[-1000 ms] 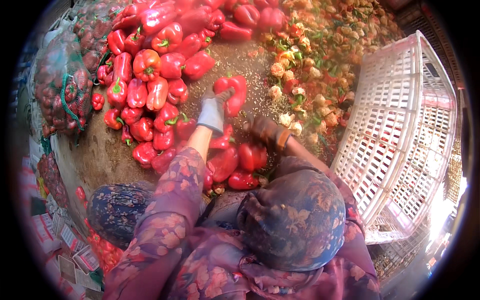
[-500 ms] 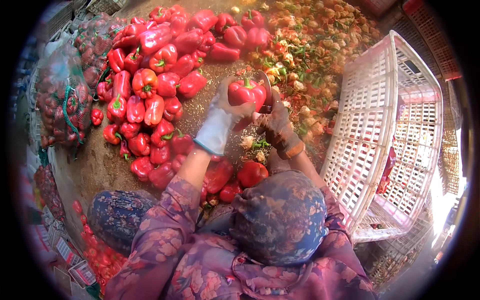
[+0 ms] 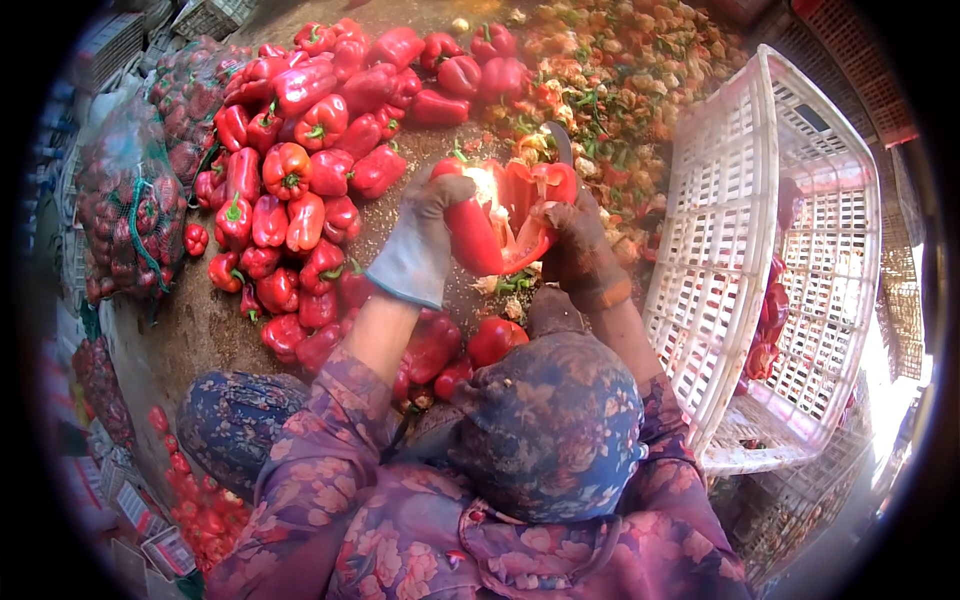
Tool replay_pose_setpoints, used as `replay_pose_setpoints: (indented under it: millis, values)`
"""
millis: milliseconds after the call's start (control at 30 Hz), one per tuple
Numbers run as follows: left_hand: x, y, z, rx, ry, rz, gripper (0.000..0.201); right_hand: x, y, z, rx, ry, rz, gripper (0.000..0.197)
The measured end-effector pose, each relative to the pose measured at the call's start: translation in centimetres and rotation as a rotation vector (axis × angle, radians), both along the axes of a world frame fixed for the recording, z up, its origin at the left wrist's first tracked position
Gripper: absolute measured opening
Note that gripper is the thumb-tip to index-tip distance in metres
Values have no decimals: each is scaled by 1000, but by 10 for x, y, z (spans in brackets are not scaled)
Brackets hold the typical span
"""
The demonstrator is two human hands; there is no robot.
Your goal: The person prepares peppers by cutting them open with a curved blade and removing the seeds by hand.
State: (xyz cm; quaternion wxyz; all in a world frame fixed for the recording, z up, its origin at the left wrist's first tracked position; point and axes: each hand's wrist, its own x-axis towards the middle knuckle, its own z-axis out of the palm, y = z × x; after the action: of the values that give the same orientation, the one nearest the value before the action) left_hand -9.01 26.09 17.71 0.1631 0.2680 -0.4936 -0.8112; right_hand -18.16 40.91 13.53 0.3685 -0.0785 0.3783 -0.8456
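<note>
A red bell pepper [image 3: 475, 240] is split open between my two hands, its pale core and hollow inside showing. My left hand [image 3: 420, 235], in a pale glove with a dirty thumb area, is closed around its left part, where the green stem shows. In a brown, soiled glove, my right hand [image 3: 585, 250] grips the right part. A knife [image 3: 560, 143] with a curved blade sticks up from my right hand, behind the pepper; its handle is hidden. Below the pepper, a cut-off stem piece [image 3: 513, 282] lies on the ground.
Whole red peppers [image 3: 320, 170] are heaped on the left, with filled net bags [image 3: 130, 200] beyond them. Pepper cores and scraps [image 3: 625, 90] cover the ground at the back right. A white plastic crate [image 3: 715, 270] stands tilted at right, red pieces inside. More peppers lie near my knees.
The pepper, which looked closed with the blade at its right side, is now pulled open. My hands have moved apart and slightly down. More red shows inside the crate.
</note>
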Motion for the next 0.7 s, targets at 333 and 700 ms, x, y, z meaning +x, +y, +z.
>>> replay_pose_setpoints:
  millis: [333,700]
  values:
    - [-12,-65,-36,472,303,69,35,16,26,4,-57,-34,-211,49]
    - [1,-19,4,86,112,-434,51,-17,-4,73,696,1355,108,66]
